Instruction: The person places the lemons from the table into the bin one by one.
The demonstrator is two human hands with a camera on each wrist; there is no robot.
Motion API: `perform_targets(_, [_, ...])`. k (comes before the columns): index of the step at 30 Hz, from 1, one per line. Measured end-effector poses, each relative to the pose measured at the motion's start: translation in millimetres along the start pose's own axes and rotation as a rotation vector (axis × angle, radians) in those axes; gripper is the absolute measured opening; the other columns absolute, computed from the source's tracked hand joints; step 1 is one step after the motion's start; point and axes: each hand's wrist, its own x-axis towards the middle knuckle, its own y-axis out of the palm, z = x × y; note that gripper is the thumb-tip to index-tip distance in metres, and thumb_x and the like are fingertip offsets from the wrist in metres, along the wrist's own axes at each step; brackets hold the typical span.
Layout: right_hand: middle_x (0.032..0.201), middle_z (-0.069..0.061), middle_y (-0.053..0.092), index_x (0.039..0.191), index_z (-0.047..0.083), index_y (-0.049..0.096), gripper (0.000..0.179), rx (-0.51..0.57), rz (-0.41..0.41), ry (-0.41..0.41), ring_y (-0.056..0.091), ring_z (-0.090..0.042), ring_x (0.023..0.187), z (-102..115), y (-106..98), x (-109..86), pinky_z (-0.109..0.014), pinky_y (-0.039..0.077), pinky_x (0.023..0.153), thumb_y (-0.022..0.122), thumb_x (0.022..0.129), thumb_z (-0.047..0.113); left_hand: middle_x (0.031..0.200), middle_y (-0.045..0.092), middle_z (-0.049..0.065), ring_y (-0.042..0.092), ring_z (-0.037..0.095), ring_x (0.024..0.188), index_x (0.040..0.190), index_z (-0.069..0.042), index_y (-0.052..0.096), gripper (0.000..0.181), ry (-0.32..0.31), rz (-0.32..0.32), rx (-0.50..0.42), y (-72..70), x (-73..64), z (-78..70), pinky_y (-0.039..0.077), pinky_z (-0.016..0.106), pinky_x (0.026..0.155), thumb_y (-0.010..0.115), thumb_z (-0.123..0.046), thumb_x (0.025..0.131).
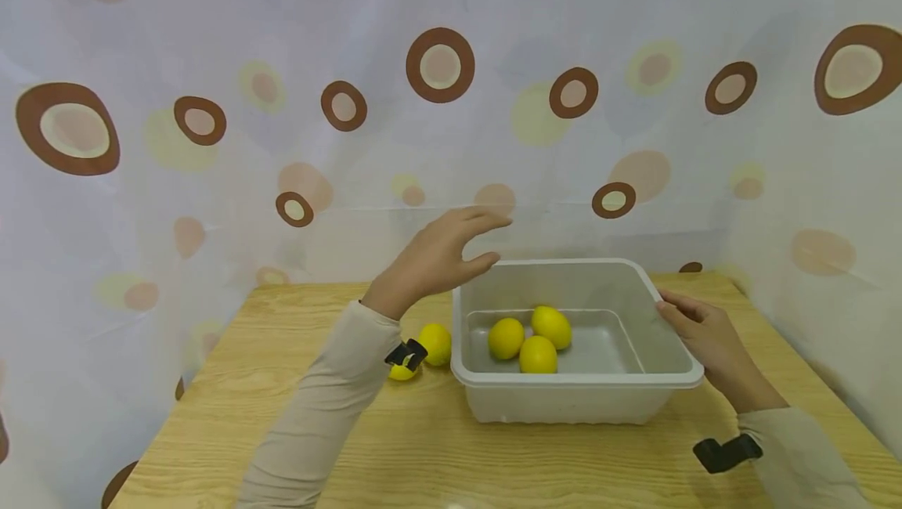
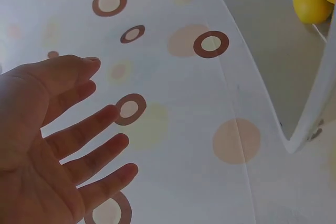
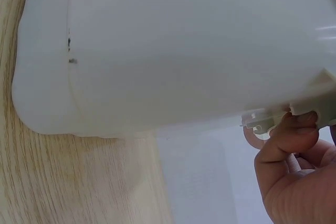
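A white plastic tub stands on the table with three lemons lying together toward its left side. My right hand grips the tub's right rim; the right wrist view shows the thumb and curled fingers at that rim. My left hand is raised near the tub's back left corner, holding nothing, its fingers spread and loosely bent. In the left wrist view the palm and fingers are bare. Two more lemons sit on the table left of the tub, one partly hidden by the left wrist.
The wooden table runs up to a pale curtain with brown rings, which also hangs at both sides. A black strap mount is on the left wrist and another black mount on the right.
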Motion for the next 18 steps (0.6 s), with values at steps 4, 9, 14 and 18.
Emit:
perform_targets(4, [0.100,0.027,0.054,0.144,-0.008,0.032,0.066,0.004,0.001,0.006,0.061,0.000,0.085,-1,0,1.3,-0.027,0.056,0.068,0.048,0.100,0.038,0.138,0.052,0.002,0.045,0.021,0.129,0.137,-0.015,0.053,0.047,0.019,-0.057,0.004,1.6,-15.3,8.1,0.037,0.036,0.108,0.065,-0.023,0.092])
perform_targets(9, [0.099,0.028,0.054,0.144,-0.008,0.032,0.066,0.014,0.000,0.011,0.062,0.000,0.084,-2,0,1.6,-0.027,0.056,0.068,0.048,0.100,0.038,0.135,0.054,0.003,0.049,0.021,0.125,0.135,-0.016,0.056,0.045,0.056,-0.137,0.052,7.1,-37.8,20.3,0.043,0.037,0.102,0.066,-0.022,0.091])
perform_targets(14, [0.098,0.029,0.054,0.144,-0.008,0.032,0.066,0.016,0.000,0.011,0.061,0.000,0.084,-1,0,1.8,-0.027,0.056,0.068,0.048,0.099,0.038,0.133,0.056,0.005,0.051,0.023,0.123,0.133,-0.015,0.057,0.044,0.070,-0.167,0.070,14.8,-61.7,34.9,0.046,0.039,0.100,0.066,-0.019,0.091])
perform_targets(18, [0.099,0.030,0.053,0.144,-0.007,0.032,0.066,0.016,-0.004,0.003,0.061,0.002,0.084,-1,0,1.5,-0.026,0.056,0.068,0.048,0.100,0.038,0.134,0.055,0.009,0.051,0.027,0.122,0.134,-0.014,0.056,0.046,0.016,-0.114,0.087,24.0,-80.3,46.1,0.047,0.043,0.098,0.067,-0.020,0.090])
